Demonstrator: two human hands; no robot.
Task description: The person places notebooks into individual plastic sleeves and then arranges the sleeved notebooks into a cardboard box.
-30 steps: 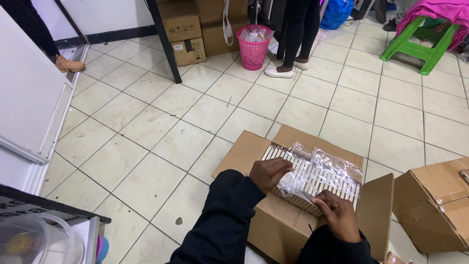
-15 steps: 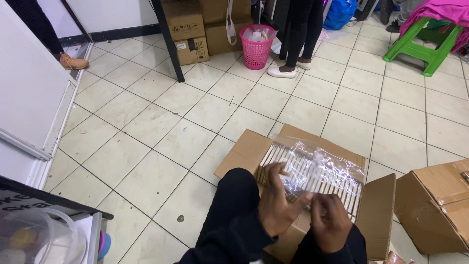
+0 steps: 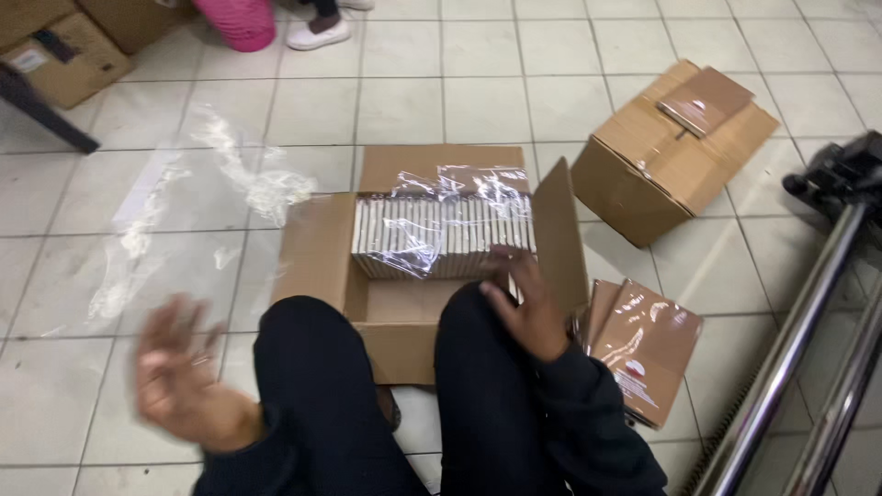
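left hand (image 3: 179, 372): blurred, fingers spread, nothing held, raised over the floor (image 3: 83, 386) left of the knees
plastic wrap (image 3: 184, 211): seen loose on the floor, left of the open box
open box (image 3: 317, 253): set on the floor ahead of the knees; row of slim packs (image 3: 441, 237) stood inside, partly film-covered
right hand (image 3: 524, 308): fingers apart, laid at the packs' right end
brown packets (image 3: 643, 344): stacked on the floor right of the box

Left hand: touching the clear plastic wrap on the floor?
Apart. The head view shows the left hand blurred and raised, with bare tile between it and the clear plastic wrap.
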